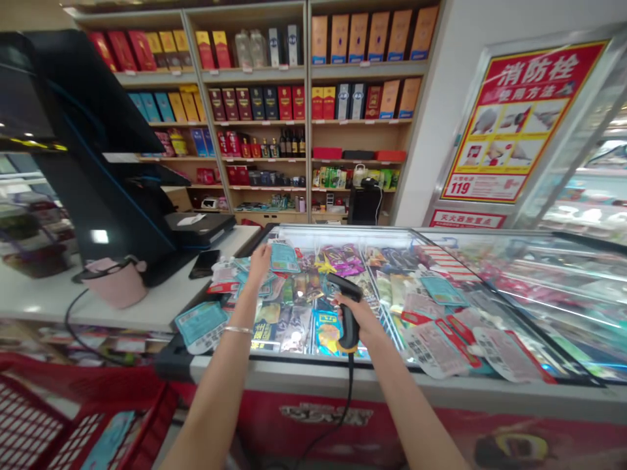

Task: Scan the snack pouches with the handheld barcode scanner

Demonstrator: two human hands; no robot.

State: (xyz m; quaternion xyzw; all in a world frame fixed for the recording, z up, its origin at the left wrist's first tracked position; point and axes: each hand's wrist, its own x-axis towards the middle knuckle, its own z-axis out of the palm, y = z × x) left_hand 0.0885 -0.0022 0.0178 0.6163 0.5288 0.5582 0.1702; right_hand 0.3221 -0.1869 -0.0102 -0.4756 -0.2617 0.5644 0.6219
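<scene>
My right hand is wrapped round the handle of a black barcode scanner, its head tilted up to the left and its cable hanging down in front of the freezer. My left hand, with a bracelet on the wrist, is closed at the left edge of a light-blue flat packet above the freezer's glass top. Several similar blue and white packets lie around that hand, and another blue packet rests at the freezer's front left corner. To the right, red and white packets are spread on the glass.
At the left stands a counter with a black checkout terminal, a pink container and a dark phone-like object. A red shopping basket is at lower left. Behind the chest freezer rise shelves of boxes and bottles.
</scene>
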